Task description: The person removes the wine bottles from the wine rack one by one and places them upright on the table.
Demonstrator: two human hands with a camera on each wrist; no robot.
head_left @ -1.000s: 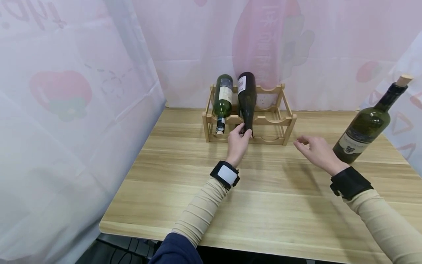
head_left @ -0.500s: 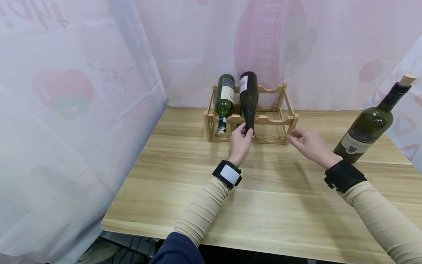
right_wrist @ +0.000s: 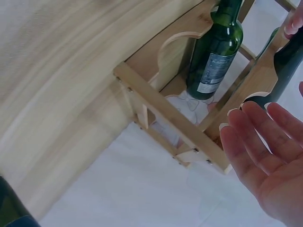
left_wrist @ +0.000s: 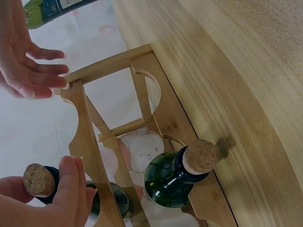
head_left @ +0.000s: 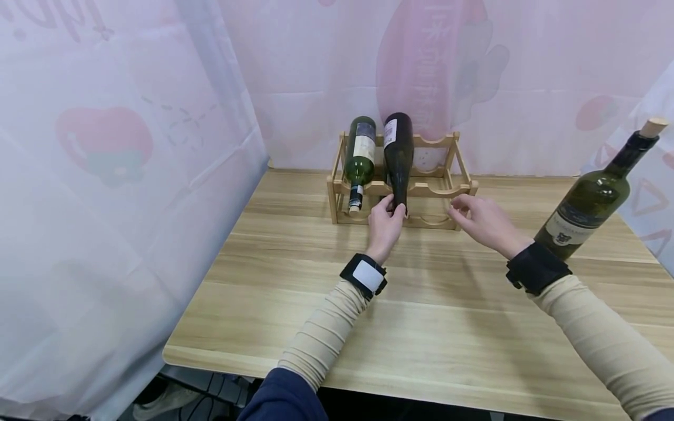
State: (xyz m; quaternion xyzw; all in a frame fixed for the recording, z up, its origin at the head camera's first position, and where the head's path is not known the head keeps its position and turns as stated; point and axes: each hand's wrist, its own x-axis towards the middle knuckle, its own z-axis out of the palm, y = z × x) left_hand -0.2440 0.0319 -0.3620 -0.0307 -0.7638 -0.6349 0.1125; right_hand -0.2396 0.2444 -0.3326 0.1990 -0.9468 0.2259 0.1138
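Note:
A dark wine bottle [head_left: 398, 153] lies neck forward across the top of a wooden wine rack [head_left: 418, 190]. Around its neck, just below the cork [left_wrist: 39, 180], my left hand [head_left: 384, 228] curls its thumb and fingers. To its left lies a green wine bottle [head_left: 360, 166] with a pale label. The left wrist view shows another corked green bottle [left_wrist: 163, 182] in the lower tier, mostly hidden from the head view. My right hand [head_left: 484, 222] hovers by the rack's front right corner, fingers loosely bent and holding nothing.
A corked green wine bottle [head_left: 581, 207] stands upright on the wooden table [head_left: 295, 292], right of the rack and beside the right wrist. White printed cloth [head_left: 316, 70] hangs behind the rack and along the left side. The table's front edge runs below my forearms.
My right hand has moved left and a little forward, from near the standing bottle to the rack's right corner. The left hand keeps its hold on the dark bottle's neck.

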